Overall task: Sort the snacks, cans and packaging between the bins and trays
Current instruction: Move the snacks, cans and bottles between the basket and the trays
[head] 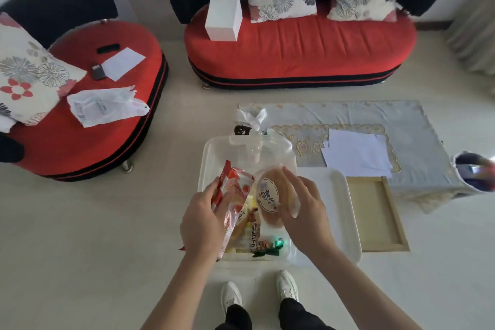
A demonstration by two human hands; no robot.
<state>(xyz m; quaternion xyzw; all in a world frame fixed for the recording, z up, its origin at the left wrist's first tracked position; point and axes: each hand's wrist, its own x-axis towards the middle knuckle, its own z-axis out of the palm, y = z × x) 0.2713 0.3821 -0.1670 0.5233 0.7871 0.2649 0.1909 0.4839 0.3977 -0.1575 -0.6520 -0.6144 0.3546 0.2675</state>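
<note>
A: Grips?
B: The left hand point(203, 222) clutches the red-and-white plastic snack packet point(235, 185); the right hand point(305, 206) pinches the clear-wrapped round brown bun point(270, 195), both above the clear plastic bin point(211, 147).
A: Beneath?
B: Yellow packets point(255, 230), largely hidden.

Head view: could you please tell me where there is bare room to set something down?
The white tray, between clear bin and wooden tray, looks bare, as is the wooden tray's inside and the floor left of the bin. The bin is crowded: packets inside, red packet and bread packet held over it.
</note>
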